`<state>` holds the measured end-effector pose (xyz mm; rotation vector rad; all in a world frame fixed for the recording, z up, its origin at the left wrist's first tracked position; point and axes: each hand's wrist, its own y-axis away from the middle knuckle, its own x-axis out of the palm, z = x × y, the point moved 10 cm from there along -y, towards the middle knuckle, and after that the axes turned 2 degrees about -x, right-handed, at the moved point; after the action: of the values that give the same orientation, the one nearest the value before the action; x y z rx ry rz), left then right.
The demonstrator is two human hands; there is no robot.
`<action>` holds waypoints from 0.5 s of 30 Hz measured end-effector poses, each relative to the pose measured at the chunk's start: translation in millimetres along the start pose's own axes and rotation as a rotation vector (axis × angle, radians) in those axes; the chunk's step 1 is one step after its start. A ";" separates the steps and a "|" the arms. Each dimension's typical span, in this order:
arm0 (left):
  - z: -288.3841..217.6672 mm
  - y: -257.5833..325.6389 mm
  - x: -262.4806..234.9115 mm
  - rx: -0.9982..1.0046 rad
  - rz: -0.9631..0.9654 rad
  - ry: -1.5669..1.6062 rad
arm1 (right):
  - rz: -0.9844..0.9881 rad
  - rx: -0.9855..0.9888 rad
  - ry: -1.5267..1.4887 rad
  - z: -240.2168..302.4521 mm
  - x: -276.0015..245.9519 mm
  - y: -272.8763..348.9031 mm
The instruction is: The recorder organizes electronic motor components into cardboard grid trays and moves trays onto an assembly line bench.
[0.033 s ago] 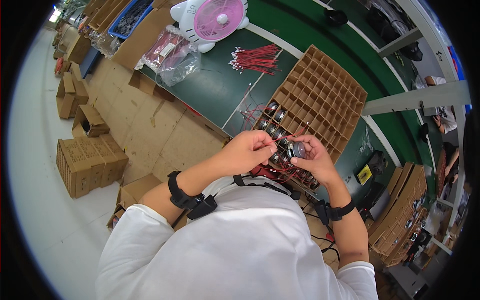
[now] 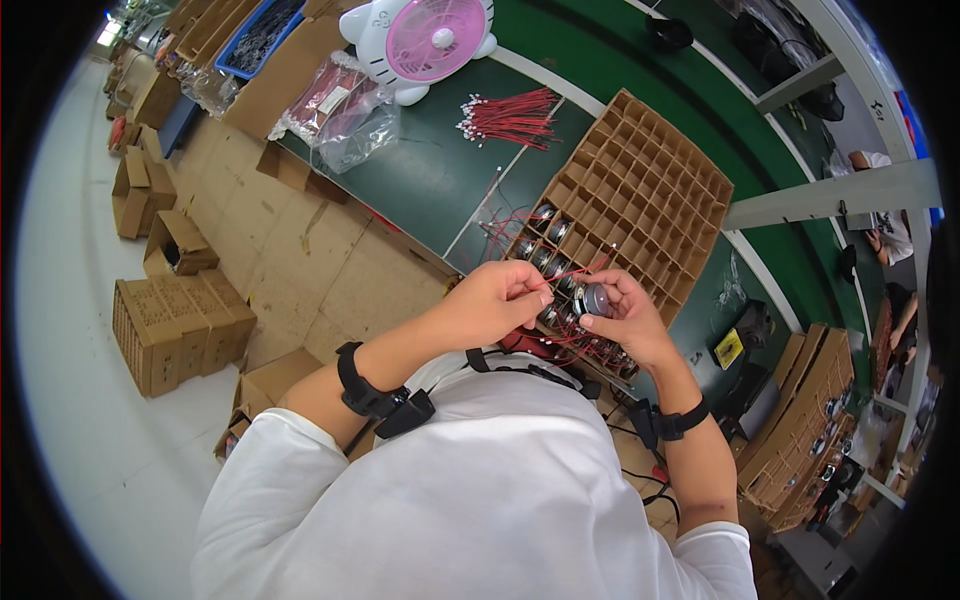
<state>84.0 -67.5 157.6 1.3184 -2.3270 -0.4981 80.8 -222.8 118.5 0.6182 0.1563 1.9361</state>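
My right hand (image 2: 638, 322) grips a small round speaker (image 2: 598, 299) by its rim, its dark face turned to the right. Pinched between the thumb and fingers of my left hand (image 2: 498, 302) is a thin red wire (image 2: 568, 274), running across to the speaker; how it joins there is too small to tell. Both hands are over the near edge of a cardboard divider tray (image 2: 655, 170). Several speakers (image 2: 556, 268) with red leads stand in the tray's near-left cells, partly hidden by my hands.
A bundle of red wires with white ends (image 2: 510, 118) lies on the green table (image 2: 430, 190). Behind it are a plastic bag (image 2: 355, 125) and a pink-and-white fan (image 2: 440, 40). Cardboard boxes (image 2: 185, 325) stand on the floor at left. A metal post (image 2: 835, 195) rises at right.
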 end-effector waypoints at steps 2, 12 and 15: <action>8.1 -2.7 -4.6 -0.045 -0.030 -0.024 | 0.038 0.029 0.048 -6.0 0.9 -1.0; 3.2 -19.1 -2.3 -0.002 -0.031 -0.107 | 0.167 0.358 -0.452 -25.0 16.0 -1.7; -9.0 -23.9 6.2 0.028 -0.004 -0.088 | 0.103 0.198 0.019 -18.3 7.0 -11.0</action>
<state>103.0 -85.4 154.5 1.3396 -2.4112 -0.5361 78.6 -208.8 101.1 0.7510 0.3374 2.0413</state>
